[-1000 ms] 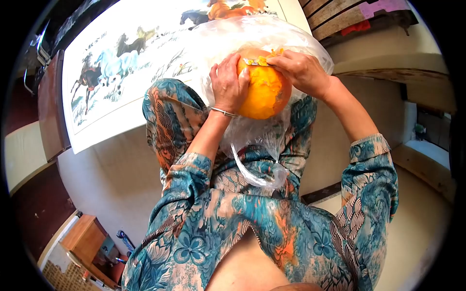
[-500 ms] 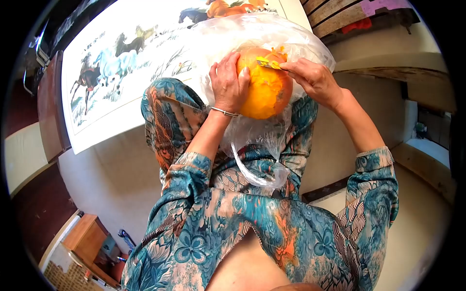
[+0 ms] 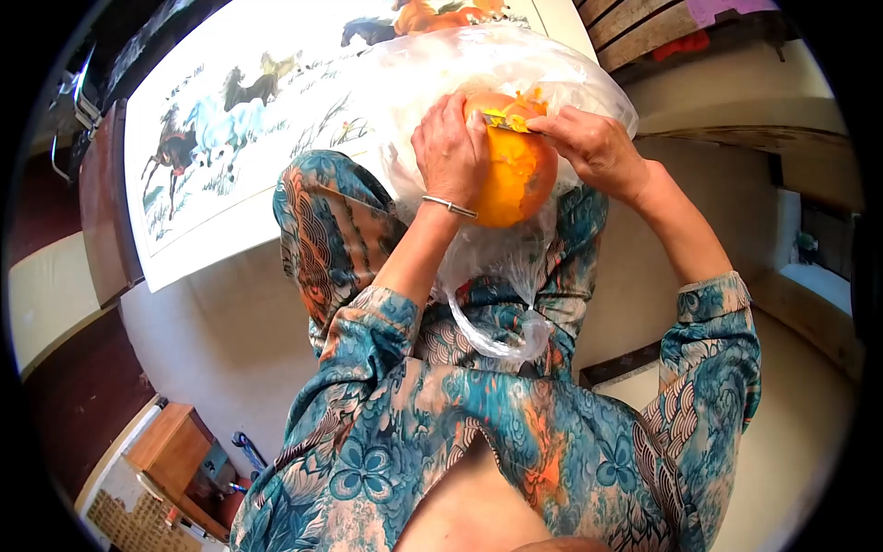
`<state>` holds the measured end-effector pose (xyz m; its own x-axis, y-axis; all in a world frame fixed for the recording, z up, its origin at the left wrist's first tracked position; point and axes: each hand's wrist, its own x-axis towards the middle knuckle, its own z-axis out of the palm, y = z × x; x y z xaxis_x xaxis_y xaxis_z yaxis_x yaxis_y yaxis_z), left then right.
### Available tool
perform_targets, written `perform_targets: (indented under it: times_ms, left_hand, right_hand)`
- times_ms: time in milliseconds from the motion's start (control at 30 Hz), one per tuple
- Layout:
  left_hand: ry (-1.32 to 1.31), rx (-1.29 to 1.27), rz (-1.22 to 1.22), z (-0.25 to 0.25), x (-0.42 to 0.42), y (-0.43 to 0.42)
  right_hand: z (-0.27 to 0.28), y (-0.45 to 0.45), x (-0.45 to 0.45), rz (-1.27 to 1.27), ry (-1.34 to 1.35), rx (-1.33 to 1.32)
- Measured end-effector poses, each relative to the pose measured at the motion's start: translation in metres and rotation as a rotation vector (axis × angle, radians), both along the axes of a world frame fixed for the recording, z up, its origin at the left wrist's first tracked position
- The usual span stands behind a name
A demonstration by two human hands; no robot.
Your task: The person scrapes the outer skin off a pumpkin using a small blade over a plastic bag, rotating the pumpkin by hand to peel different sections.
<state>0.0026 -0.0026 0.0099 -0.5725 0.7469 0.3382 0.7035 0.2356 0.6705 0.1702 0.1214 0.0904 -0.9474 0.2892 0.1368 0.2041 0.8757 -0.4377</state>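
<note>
An orange pumpkin (image 3: 515, 179), with much of its skin off and rough yellow-orange flesh showing, rests on a clear plastic bag (image 3: 589, 83) over my lap. My left hand (image 3: 452, 152) is wrapped against the pumpkin's left side, its fingertips near the top. My right hand (image 3: 593, 147) pinches the end of a small blade (image 3: 508, 122) that lies across the upper part of the pumpkin. Yellow scrapings cling to the blade. The bag's knotted handles (image 3: 515, 345) hang down between my legs.
A table covered with a horse painting (image 3: 221, 193) stands ahead and to the left. Wooden slats (image 3: 644, 32) are at the upper right. A wooden cabinet (image 3: 175, 451) sits at the lower left, and a curved wooden edge (image 3: 754, 138) runs along the right.
My left hand has shifted right over the pumpkin. My right hand and the blade moved right and down from their earliest position. Slightly less of the pumpkin's left side shows.
</note>
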Motion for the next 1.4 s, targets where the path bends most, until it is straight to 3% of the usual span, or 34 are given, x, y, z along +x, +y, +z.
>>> perform_targets:
  times_ms: [400,933,1133,1400]
  left_hand:
    - [-0.012,-0.004,-0.006,-0.001,0.0,-0.002]
    - [-0.009,0.021,-0.064,0.002,0.002,-0.007]
    - [0.0,-0.005,-0.054,0.0,0.0,-0.004]
    - [-0.012,-0.015,-0.068,0.0,-0.002,-0.004]
  right_hand:
    - [0.001,-0.003,-0.005,0.005,-0.025,0.152]
    - [-0.002,0.011,-0.024,0.062,0.079,0.05]
    - [0.009,0.003,0.012,0.031,0.029,-0.04]
    - [0.003,0.003,0.006,0.051,0.033,0.05]
